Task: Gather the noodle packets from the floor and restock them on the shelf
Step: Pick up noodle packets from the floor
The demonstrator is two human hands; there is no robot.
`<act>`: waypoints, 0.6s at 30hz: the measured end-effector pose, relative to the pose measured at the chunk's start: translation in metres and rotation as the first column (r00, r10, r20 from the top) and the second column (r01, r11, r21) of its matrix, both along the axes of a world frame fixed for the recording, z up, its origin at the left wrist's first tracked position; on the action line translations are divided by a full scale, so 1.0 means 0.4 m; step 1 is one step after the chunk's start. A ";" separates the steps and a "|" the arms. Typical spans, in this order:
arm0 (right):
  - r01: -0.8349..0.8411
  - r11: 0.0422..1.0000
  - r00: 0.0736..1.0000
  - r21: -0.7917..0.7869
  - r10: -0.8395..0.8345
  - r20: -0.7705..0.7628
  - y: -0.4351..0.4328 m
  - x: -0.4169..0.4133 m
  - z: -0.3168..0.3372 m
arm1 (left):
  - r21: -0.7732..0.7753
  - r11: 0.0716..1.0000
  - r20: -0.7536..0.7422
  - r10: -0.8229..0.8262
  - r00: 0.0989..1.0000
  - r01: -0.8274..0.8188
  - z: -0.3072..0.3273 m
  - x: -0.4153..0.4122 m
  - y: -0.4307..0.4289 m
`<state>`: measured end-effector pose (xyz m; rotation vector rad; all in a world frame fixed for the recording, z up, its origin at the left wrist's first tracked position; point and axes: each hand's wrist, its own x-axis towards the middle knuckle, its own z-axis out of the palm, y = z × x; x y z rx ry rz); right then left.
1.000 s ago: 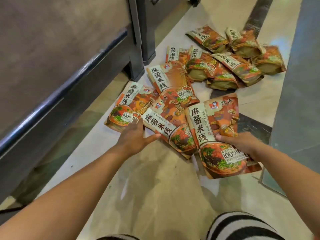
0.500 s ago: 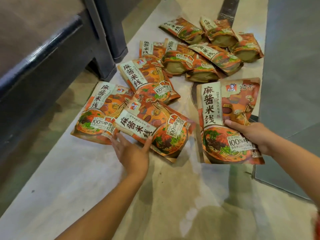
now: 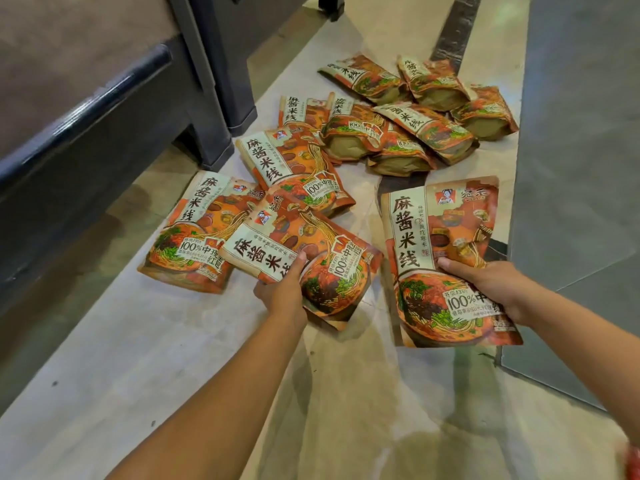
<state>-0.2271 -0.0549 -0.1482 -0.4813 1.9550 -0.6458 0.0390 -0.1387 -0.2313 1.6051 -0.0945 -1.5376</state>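
Several orange noodle packets lie scattered on the pale floor (image 3: 173, 358). My left hand (image 3: 282, 292) grips the lower edge of a tilted packet (image 3: 311, 251), thumb on its front, lifting it off the floor. My right hand (image 3: 491, 285) holds another packet (image 3: 440, 237) upright by its right side, thumb across the front. A third packet (image 3: 194, 230) lies flat to the left, partly under the one in my left hand. A fourth packet (image 3: 291, 168) lies just beyond. A heap of several more packets (image 3: 401, 126) lies farther back.
A dark shelf unit (image 3: 86, 116) with a black rail stands along the left, its post foot (image 3: 214, 147) close to the packets. A grey panel (image 3: 581, 168) borders the right side. A dark floor strip (image 3: 453, 26) runs away behind the heap.
My left hand has closed on the tilted packet's edge and raised it. My right hand has kept its packet and lifted it slightly. The view has moved closer to the packets.
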 end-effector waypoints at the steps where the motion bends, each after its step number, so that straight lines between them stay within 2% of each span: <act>1: -0.006 1.000 1.000 0.001 0.006 0.006 0.001 -0.003 -0.002 | 0.004 1.000 -0.025 0.001 1.000 -0.001 -0.004 -0.003 -0.003; 5: 0.000 1.000 1.000 -0.008 0.000 0.018 0.012 -0.014 -0.014 | 0.039 0.998 -0.110 -0.042 0.993 0.046 -0.010 -0.012 -0.011; 8: 0.020 1.000 0.999 -0.007 -0.019 0.028 0.016 -0.018 -0.030 | 0.032 0.996 -0.076 -0.078 0.994 0.081 -0.022 -0.015 -0.018; 11: 0.068 0.997 0.996 -0.030 -0.066 0.068 0.011 -0.033 -0.040 | -0.038 0.992 -0.048 -0.118 0.992 0.117 -0.016 -0.020 -0.028; 14: 0.216 0.975 0.964 -0.053 -0.204 0.171 0.030 -0.038 -0.053 | -0.137 0.974 0.015 -0.179 0.984 0.179 0.034 -0.006 -0.030; 18: 0.459 0.886 0.826 0.058 -0.450 0.339 0.137 -0.026 -0.022 | -0.189 0.942 0.046 -0.273 0.961 0.277 0.163 0.051 -0.001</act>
